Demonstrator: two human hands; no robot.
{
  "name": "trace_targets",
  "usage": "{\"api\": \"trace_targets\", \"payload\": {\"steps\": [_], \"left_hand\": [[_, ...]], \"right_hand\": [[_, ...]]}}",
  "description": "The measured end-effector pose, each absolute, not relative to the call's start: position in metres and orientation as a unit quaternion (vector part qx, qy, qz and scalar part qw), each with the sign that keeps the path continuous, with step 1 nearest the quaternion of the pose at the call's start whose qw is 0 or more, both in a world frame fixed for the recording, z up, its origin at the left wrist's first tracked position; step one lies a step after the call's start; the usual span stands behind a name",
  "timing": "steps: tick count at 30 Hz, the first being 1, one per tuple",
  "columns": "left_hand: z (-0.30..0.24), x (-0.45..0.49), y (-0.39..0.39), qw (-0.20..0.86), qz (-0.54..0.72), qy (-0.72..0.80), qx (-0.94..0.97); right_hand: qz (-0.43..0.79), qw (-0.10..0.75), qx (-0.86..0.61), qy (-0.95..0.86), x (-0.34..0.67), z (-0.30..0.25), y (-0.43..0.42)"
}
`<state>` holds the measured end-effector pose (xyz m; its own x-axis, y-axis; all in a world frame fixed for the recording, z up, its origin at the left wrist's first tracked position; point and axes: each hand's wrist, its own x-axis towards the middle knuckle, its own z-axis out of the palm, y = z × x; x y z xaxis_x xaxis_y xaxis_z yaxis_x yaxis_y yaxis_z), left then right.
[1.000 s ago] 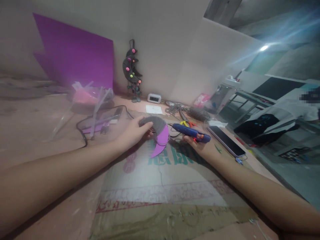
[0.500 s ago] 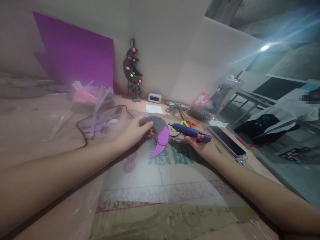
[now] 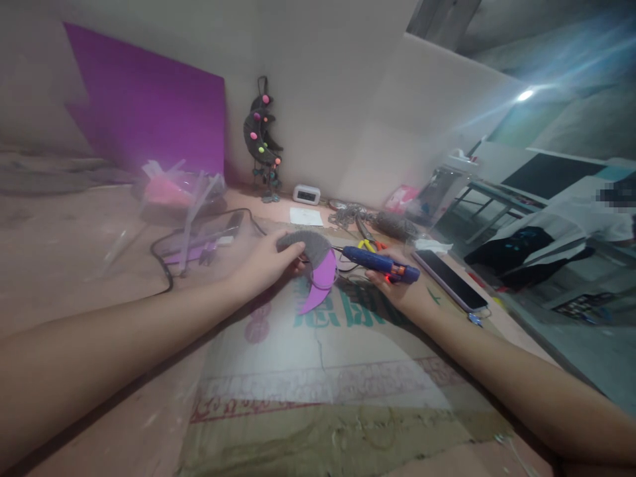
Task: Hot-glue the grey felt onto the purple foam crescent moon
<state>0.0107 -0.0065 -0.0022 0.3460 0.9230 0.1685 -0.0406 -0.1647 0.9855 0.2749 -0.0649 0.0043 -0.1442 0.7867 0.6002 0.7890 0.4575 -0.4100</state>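
Left hand (image 3: 268, 266): closed on the grey end of the crescent piece (image 3: 320, 264), thumb on top, fingers curled beneath.
Crescent piece: grey wrapping over its upper arc, bare purple down to the lower tip; held low over the cardboard sheet (image 3: 322, 377), between the two hands.
Right hand (image 3: 400, 293): clamped around the grip of the blue glue gun (image 3: 380, 262), just right of the crescent.
Glue gun: nearly level, nozzle pointing left at the crescent's outer edge; whether the tip touches cannot be told. A small red light glows on its body.
Cardboard sheet: flat on the bench (image 3: 74, 258), under both hands, with green print.
Phone (image 3: 450, 279): flat, dark screen up, just right of the right hand.
Hand tools (image 3: 370, 242): yellow and red handles, just behind the glue gun.
Black cable (image 3: 166, 262): looped on the bench, left of the left hand.
Clock (image 3: 307, 195): small and white, near the wall.
Moon ornament (image 3: 262, 136): dark, with coloured dots, against the wall behind the clock.
Purple sheet (image 3: 149, 112): leaning on the wall, far left.
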Motion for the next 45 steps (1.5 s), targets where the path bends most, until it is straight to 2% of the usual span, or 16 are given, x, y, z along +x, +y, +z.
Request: {"api": "trace_targets", "payload": {"steps": [18,45], "left_hand": [[0.0007,0.0114,-0.0089,0.541,0.449,0.358,0.614],[-0.0003,0.0117,-0.0091,0.538,0.451,0.352,0.619]], "right_hand": [[0.031,0.388,-0.541,-0.746,0.2684,0.011,-0.0695],[0.016,0.389,-0.566,-0.727,0.2708,0.0052,-0.065]]}}
